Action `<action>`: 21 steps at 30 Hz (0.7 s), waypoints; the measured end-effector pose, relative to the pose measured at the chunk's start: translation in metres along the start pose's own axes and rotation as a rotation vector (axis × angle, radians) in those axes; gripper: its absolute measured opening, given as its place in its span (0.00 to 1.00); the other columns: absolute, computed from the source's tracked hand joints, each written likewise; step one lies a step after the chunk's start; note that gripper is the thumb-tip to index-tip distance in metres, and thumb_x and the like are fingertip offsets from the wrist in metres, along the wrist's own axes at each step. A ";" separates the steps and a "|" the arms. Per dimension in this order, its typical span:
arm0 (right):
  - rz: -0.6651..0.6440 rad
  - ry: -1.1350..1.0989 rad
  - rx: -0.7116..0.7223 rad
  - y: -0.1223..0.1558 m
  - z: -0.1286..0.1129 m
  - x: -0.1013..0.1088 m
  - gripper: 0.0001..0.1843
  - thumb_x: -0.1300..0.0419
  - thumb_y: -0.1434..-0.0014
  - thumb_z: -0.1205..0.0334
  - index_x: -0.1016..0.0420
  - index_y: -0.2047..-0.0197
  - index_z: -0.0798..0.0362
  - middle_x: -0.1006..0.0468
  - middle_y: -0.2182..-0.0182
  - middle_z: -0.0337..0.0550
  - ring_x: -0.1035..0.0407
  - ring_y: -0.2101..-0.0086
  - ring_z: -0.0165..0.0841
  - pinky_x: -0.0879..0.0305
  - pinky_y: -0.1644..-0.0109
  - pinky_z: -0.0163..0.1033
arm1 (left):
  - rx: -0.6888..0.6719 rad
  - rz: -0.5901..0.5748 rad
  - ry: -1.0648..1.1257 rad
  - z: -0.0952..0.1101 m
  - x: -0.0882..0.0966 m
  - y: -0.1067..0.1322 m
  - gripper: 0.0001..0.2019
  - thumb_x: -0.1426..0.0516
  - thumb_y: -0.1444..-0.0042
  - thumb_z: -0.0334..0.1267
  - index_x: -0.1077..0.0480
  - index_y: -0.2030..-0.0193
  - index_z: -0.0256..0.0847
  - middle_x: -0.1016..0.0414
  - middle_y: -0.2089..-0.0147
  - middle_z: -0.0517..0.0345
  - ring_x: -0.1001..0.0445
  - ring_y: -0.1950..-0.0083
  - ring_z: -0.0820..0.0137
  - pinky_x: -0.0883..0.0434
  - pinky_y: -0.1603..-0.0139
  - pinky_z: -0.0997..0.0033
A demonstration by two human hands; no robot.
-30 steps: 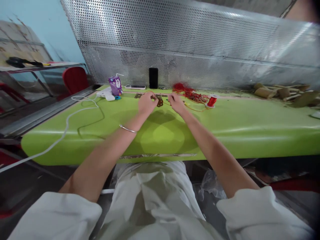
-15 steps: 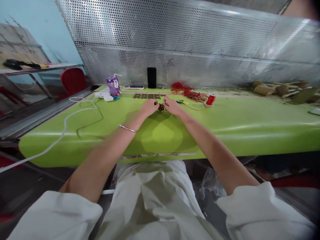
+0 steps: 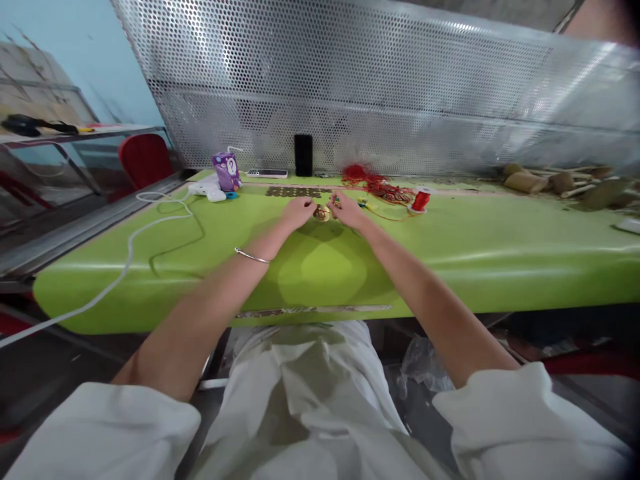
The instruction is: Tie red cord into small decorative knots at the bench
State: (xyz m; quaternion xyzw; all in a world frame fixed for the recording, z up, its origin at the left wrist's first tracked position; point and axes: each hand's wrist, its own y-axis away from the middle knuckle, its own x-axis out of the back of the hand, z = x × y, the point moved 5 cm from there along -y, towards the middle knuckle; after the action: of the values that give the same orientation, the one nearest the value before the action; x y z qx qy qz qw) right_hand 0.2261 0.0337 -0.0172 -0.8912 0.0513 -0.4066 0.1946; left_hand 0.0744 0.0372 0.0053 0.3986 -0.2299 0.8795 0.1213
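green table (image 3: 500, 243) (glossy) | brown discs (image 3: 292, 192) | red spool (image 3: 421, 200) | purple box (image 3: 227, 173)

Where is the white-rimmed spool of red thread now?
In the head view, the white-rimmed spool of red thread stands right of centre on the glossy green tabletop, just right of the tangled red strings, the right hand farther left.

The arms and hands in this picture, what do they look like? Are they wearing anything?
The left hand and right hand have no gloves on. A thin, silvery bracelet curves around the left forearm, near the wrist; none shows on the right one. The loose left sleeve and right sleeve are whitish and wrinkled. Rings would be too small to tell.
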 end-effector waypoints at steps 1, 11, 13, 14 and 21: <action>-0.004 -0.011 -0.011 0.000 0.001 0.000 0.04 0.46 0.35 0.62 0.39 0.62 0.49 0.33 0.77 0.34 0.37 0.74 0.33 0.41 0.63 0.39 | 0.011 -0.005 0.011 0.001 0.000 0.001 0.15 0.50 0.40 0.31 0.42 0.79 0.40 0.37 0.76 0.59 0.38 0.73 0.70 0.44 0.70 0.70; -0.055 0.013 0.044 0.000 -0.008 0.005 0.15 0.45 0.33 0.54 0.27 0.66 0.55 0.35 0.79 0.36 0.38 0.74 0.30 0.47 0.66 0.37 | 0.014 -0.007 -0.002 -0.001 0.000 -0.001 0.11 0.48 0.42 0.32 0.37 0.77 0.40 0.34 0.76 0.59 0.34 0.70 0.68 0.41 0.66 0.70; -0.101 0.028 0.065 0.003 -0.013 0.007 0.15 0.41 0.36 0.53 0.24 0.66 0.56 0.38 0.81 0.34 0.43 0.76 0.28 0.51 0.68 0.37 | 0.010 -0.009 0.005 -0.001 0.001 -0.001 0.10 0.47 0.43 0.32 0.36 0.76 0.40 0.33 0.75 0.59 0.33 0.69 0.68 0.40 0.65 0.70; -0.122 0.024 0.067 0.004 -0.014 0.007 0.15 0.40 0.37 0.52 0.23 0.65 0.57 0.39 0.82 0.33 0.46 0.77 0.27 0.53 0.69 0.37 | 0.012 -0.010 0.007 -0.001 0.001 0.000 0.09 0.47 0.43 0.32 0.35 0.75 0.40 0.32 0.75 0.59 0.32 0.69 0.68 0.40 0.65 0.70; -0.127 0.049 0.052 0.007 -0.017 0.009 0.12 0.39 0.38 0.56 0.22 0.62 0.57 0.42 0.83 0.30 0.52 0.79 0.25 0.58 0.72 0.37 | 0.000 0.058 0.025 -0.002 0.000 -0.001 0.04 0.45 0.42 0.32 0.32 0.68 0.39 0.26 0.65 0.55 0.28 0.62 0.66 0.35 0.60 0.68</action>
State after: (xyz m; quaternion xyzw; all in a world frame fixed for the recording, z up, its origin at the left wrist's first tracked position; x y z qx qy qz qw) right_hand 0.2200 0.0202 -0.0040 -0.8771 -0.0112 -0.4410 0.1899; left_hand 0.0742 0.0391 0.0044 0.3806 -0.2398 0.8876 0.0987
